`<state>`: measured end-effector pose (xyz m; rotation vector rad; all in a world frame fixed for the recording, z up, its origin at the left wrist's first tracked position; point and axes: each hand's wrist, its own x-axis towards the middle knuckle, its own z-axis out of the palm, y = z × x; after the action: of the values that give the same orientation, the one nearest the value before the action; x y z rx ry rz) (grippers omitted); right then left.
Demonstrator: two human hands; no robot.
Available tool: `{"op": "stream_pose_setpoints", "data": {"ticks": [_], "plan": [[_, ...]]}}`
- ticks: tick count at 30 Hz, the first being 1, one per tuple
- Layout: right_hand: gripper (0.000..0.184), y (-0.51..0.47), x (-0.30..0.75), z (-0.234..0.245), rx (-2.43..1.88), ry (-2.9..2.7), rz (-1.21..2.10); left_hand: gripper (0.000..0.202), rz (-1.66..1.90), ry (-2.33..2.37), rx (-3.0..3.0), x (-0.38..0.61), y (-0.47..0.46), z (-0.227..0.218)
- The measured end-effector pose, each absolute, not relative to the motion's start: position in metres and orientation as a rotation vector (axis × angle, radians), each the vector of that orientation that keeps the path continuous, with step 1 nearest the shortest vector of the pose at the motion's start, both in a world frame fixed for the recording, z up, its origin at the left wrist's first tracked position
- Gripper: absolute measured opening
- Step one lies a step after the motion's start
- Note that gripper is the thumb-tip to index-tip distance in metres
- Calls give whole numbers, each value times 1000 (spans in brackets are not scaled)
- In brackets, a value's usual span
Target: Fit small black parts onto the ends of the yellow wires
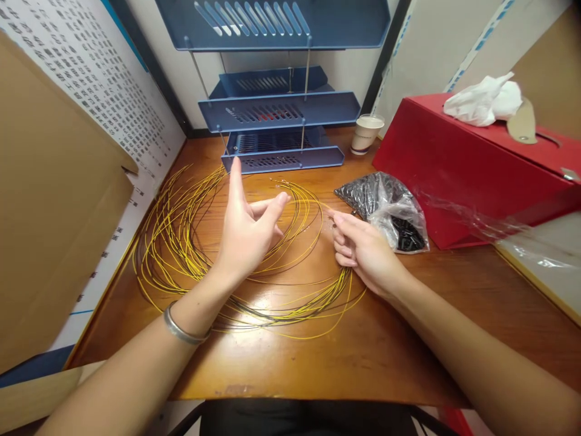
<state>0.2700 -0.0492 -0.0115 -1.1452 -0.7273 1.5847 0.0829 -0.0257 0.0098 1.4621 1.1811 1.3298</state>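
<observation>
One wire (pixel 324 208) in right hand (pixel 363 251); chart (pixel 91 72) illegible.

**Desk surroundings**

Wooden desk (pixel 318 369). Blue tiered tray rack (pixel 279 109) at 12 o'clock, against the wall. Paper cup (pixel 367 134) at 1 o'clock, just beside the rack. Red box (pixel 458 163) at 2 o'clock, crumpled white tissue (pixel 483 100) on top. Cardboard sheet (pixel 49 200) at 9 o'clock; printed chart (pixel 109 85) behind it, 10 o'clock.

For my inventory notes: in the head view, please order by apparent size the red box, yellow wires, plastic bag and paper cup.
1. yellow wires and red box: similar spread, box cropped, so unranked.
2. plastic bag.
3. paper cup, though it stands farthest away.
</observation>
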Motion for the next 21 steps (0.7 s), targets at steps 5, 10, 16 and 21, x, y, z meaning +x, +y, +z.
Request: {"op": "stream_pose_setpoints", "data": {"ticks": [5,10,16,21], "plan": [[47,-51,268,-9,-1126,-693,1589,39,772,1392,2220,87,-40,4],[41,-51,273,0,-1022,-722,1676,40,309,1263,2499,101,-64,13],[38,-51,275,2,-935,-641,1751,39,86,1247,2647,104,-73,14],[35,-50,275,-1,-912,-709,1736,34,122,1163,2678,105,-72,7]]}}
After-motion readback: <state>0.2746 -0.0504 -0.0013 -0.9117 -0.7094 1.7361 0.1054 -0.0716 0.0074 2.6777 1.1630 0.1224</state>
